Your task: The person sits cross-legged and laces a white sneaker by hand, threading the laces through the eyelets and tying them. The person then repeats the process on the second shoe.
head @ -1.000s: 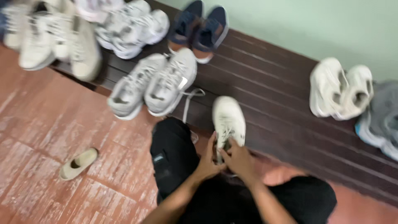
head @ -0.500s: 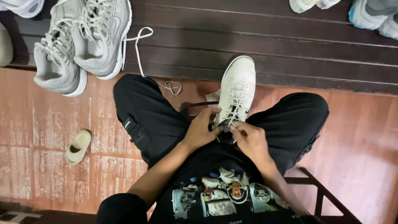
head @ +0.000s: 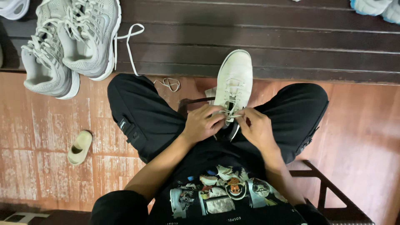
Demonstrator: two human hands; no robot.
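Left hand (head: 203, 123) and right hand (head: 255, 127) pinched shut on the laces (head: 228, 112) of a white sneaker (head: 234, 85), toe against the dark slatted surface (head: 266, 46); grey sneakers (head: 68, 39) well apart.

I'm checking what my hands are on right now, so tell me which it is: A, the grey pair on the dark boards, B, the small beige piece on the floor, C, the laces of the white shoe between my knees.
C: both the left hand and the right hand pinch the laces of the white shoe.
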